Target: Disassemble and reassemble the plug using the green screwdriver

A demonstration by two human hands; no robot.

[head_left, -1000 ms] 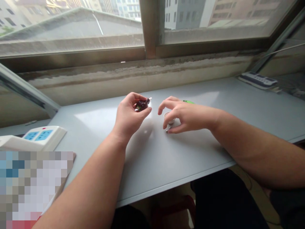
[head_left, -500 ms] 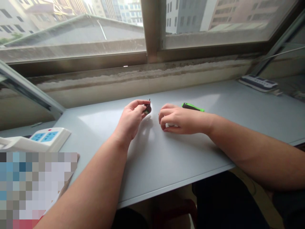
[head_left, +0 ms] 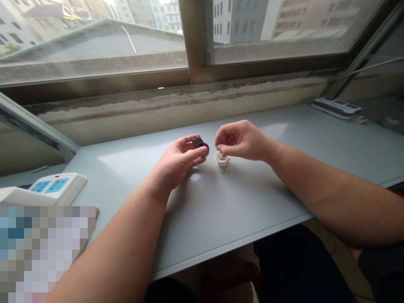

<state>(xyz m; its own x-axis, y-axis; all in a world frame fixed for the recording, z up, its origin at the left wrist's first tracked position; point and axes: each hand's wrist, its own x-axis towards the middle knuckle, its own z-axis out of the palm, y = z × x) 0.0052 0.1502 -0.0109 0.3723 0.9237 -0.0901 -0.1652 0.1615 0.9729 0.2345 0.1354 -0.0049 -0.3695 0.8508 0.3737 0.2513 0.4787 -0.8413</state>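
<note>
Over the tabletop (head_left: 240, 206), left hand (head_left: 178, 162) grips a dark part (head_left: 200, 145); pinched right hand (head_left: 240, 141) could tip the white cup (head_left: 222, 159) on contact.

Near the center, the left hand (head_left: 176, 163) covers much of a small dark object (head_left: 200, 145), hiding its full shape. Just beside it, the right hand (head_left: 243, 141) pinches its fingertips (head_left: 218, 141) together; anything between them is too small to tell. At 8 o'clock, a pixelated patch (head_left: 41, 252) blurs everything beneath it. At 9 o'clock, the picture's edge cuts off a white power socket (head_left: 53, 187).
</note>
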